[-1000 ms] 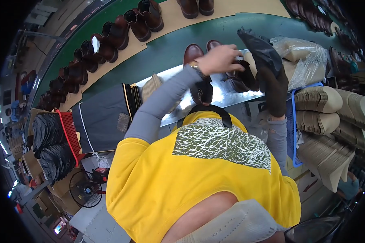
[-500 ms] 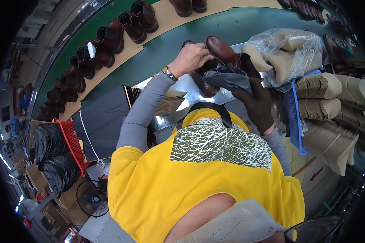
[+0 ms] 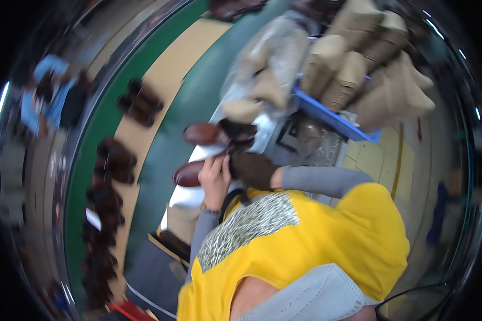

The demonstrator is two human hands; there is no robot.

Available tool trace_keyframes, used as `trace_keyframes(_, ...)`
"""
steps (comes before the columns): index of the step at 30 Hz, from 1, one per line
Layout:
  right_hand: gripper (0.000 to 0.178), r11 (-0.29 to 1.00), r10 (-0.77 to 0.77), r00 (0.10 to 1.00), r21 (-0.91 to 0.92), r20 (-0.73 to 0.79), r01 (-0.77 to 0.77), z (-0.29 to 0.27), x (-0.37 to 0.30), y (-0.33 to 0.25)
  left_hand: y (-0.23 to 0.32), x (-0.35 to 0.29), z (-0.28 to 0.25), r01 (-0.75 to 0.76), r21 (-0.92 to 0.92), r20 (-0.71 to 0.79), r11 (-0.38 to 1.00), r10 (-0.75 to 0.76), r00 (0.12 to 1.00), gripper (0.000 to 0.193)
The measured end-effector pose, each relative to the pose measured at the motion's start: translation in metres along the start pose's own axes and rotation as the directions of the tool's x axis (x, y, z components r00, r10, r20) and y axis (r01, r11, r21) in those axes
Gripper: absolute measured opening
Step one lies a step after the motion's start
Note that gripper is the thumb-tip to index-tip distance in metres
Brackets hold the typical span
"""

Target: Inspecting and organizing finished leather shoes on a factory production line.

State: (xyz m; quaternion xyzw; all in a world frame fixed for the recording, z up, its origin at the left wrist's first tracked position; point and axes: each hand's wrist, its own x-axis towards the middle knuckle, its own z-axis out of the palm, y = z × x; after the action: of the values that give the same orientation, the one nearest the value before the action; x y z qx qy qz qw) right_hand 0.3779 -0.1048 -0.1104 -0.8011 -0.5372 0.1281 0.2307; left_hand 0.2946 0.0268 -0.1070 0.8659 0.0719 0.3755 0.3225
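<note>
A glossy reddish-brown boot lies nearest me on the shiny metal worktop, its toe pointing left. My left hand, bare and with a watch at the wrist, grips this boot near its opening, fingers bent over the upper. Close by on the right, my right hand wears a dark brown glove and rests at the boot's ankle end. Blur and the dark glove hide its fingers. Just beyond lies a second brown boot with a dark shaft, apart from my left hand.
Beyond the boots lies a clear plastic bag of beige shoe-shaped inserts. A blue basket holds stacks of similar inserts. Brown boots line a cardboard strip on the green bench at left. Two people are in the far left background.
The whole view has swung round to the right and is blurred. My left hand has come down onto the near boot. The black plastic sheet between my hands is out of sight.
</note>
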Motion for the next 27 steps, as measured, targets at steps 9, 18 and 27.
trace_keyframes(9, 0.024, 0.978, -0.105, 0.847, -0.103, 0.521, 0.184, -0.021, 0.037, -0.005, 0.019, -0.028, 0.005, -0.028, 0.063, 0.029, 0.998, 0.026, 0.999, 0.004)
trace_keyframes(18, 0.025, 0.977, -0.210, 0.937, 0.037, 0.280, 0.208, -0.037, 0.019, -0.007, 0.007, 0.031, -0.133, 0.040, 0.108, -0.221, 0.993, -0.016, 0.975, 0.061)
trace_keyframes(27, 0.026, 0.946, -0.279, 0.959, 0.180, 0.038, 0.268, -0.029, 0.047, -0.042, 0.045, 0.079, -0.189, -0.402, -0.746, -0.118, 0.531, 0.489, 0.864, 0.073)
